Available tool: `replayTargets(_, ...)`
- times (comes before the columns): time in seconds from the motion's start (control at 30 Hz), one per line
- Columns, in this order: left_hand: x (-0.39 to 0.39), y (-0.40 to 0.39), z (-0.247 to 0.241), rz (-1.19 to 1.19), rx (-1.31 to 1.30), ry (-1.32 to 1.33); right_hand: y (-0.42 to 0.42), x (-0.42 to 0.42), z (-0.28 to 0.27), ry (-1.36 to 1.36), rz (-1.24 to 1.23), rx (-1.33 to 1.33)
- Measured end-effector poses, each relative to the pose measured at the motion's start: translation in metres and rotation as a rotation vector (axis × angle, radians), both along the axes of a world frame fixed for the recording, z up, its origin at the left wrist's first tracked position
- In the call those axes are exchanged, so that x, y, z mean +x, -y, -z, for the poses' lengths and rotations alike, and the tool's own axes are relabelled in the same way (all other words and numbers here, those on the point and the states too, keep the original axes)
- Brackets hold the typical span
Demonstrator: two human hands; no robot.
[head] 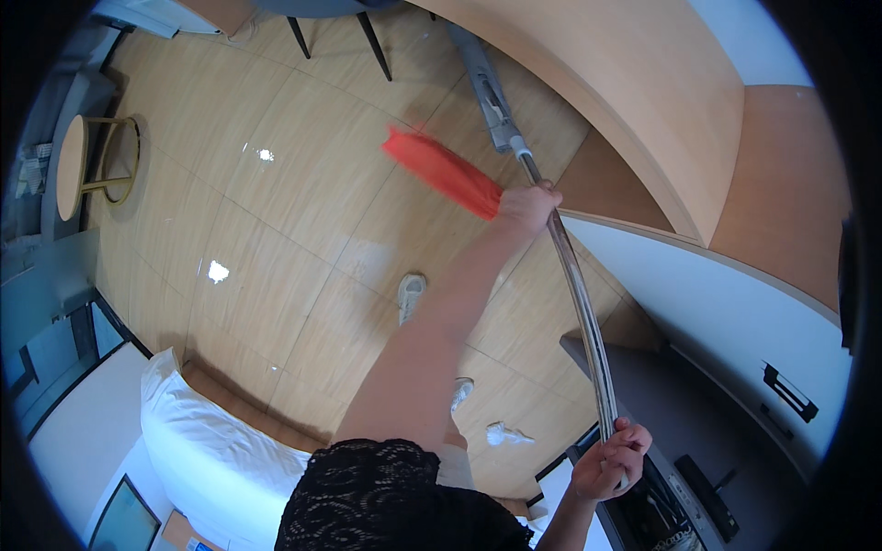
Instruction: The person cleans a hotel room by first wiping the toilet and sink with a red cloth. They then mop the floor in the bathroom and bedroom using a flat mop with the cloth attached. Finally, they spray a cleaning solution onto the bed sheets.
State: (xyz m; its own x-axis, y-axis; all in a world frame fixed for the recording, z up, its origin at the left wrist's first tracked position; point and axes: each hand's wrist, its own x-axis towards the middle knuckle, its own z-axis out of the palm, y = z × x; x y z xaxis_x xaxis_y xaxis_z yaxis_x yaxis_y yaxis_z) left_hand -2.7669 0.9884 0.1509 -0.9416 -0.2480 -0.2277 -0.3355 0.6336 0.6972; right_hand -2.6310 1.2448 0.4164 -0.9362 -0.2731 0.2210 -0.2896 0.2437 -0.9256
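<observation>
A flat mop's metal pole (582,310) runs between my two hands. My left hand (529,206) is closed around it near the lower end, with a red plastic bag or cloth (444,172) bunched in the same hand and hanging out to the left. Near the pole's upper end, at the lower right, my right hand (612,460) has its fingers wrapped around it. The grey mop head (482,89) lies on the tiled floor beside the edge of a curved wooden desk.
Dark chair legs (375,48) stand near the mop head. A round side table (72,169) is at the left, a bed with white bedding (207,441) at the lower left. A crumpled white item (506,434) lies on the floor by my shoe (463,392). A white cabinet (716,310) stands at the right.
</observation>
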Motion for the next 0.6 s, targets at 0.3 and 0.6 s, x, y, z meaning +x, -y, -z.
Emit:
replayTargets(0.3, 0.046, -0.006, -0.034, -0.001, 0.05, -0.13, -0.03, -0.012, -0.062, 0.099, 0.001, -0.074)
replayTargets(0.6, 0.013, 0.022, -0.056, 0.042, 0.059, -0.243, 0.026, -0.025, -0.073, 0.098, 0.097, -0.442)
